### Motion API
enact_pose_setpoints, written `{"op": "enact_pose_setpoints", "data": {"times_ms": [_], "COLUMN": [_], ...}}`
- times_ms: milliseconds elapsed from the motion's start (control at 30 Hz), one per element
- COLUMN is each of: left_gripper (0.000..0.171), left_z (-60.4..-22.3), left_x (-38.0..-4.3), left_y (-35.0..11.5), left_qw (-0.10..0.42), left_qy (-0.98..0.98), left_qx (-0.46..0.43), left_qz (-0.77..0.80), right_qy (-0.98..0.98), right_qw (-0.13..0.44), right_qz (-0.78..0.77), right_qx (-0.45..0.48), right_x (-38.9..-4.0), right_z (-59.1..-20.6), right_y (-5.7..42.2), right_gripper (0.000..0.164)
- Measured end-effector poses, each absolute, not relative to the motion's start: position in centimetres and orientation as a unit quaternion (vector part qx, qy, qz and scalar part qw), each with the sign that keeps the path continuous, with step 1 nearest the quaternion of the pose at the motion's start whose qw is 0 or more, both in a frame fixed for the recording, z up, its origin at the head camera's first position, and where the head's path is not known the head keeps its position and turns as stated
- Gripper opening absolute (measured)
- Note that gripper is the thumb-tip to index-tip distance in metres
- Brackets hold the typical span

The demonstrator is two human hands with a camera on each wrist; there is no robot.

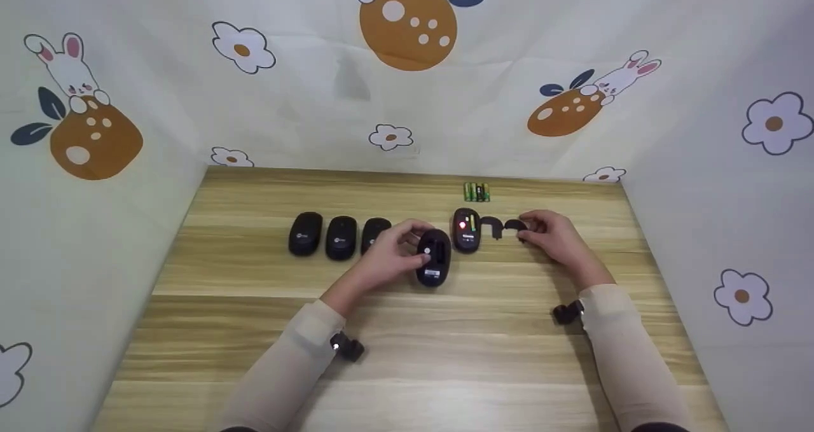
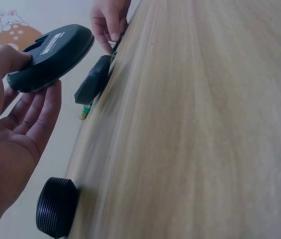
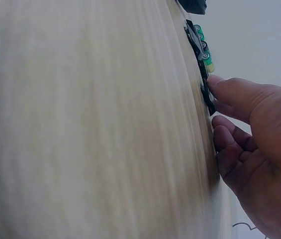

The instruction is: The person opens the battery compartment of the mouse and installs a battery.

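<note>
1. Held mouse (image 1: 437, 261): black, underside facing up with an open slot in it, raised above the surface (image 1: 445, 355), just left of and slightly nearer than the upturned mouse.
2. Left hand (image 1: 389, 249): thumb on the underside of the held mouse, other fingers bent beneath its shell; the grip is parted only by the mouse's thickness.
3. Upturned mouse (image 1: 467, 240): black, lying underside up on the surface, with a red light and at least one battery visible in its open bay.
4. Curved cover (image 1: 491, 220): black, thin, lying just right of the upturned mouse.
5. Second cover (image 1: 514, 224): black, at the right end of the row, next to the curved cover, on or very close to the surface.
6. Right hand (image 1: 553, 236): thumb and forefinger nearly closed, pinching the right edge of the second cover; the remaining fingers curl in the right wrist view.
7. Batteries (image 1: 477, 192): a side-by-side group, mostly green, on the far part of the surface, beyond the upturned mouse.
8. Three black mice (image 1: 341, 238): top side up, in a row at left; the rightmost is partly hidden by the left hand.
9. Printed cloth (image 1: 305, 107): pale, with rabbits, orange fruit and flowers, standing along the far, left and right sides.
</note>
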State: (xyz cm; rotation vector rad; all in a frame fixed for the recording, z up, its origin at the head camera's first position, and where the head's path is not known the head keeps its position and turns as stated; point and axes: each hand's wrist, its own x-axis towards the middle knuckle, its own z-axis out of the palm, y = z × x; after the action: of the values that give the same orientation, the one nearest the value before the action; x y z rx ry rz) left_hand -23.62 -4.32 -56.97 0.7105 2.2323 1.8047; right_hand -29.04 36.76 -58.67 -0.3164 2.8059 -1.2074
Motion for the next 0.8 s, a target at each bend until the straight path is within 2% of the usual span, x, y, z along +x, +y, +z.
{"op": "enact_pose_setpoints", "data": {"times_ms": [267,600,800], "left_gripper": [0.053,0.053,0.052], "left_z": [-56.8,-56.8,-56.7], "left_x": [-23.5,-23.5,-23.6], "left_y": [-4.3,-4.2,-4.3], "left_qw": [0.095,0.101,0.102], "left_qy": [0.751,0.750,0.754], "left_qx": [0.235,0.229,0.228], "left_qz": [0.610,0.612,0.608], "right_qy": [0.909,0.904,0.902], "right_qw": [0.037,0.005,0.015], "right_qz": [-0.407,-0.423,-0.427], "right_qx": [-0.087,-0.067,-0.068], "right_x": [-29.0,-29.5,-30.9], "right_z": [-58.7,-58.1,-57.4], "right_y": [36.7,35.5,34.3], "right_gripper": [0.037,0.033,0.039]}}
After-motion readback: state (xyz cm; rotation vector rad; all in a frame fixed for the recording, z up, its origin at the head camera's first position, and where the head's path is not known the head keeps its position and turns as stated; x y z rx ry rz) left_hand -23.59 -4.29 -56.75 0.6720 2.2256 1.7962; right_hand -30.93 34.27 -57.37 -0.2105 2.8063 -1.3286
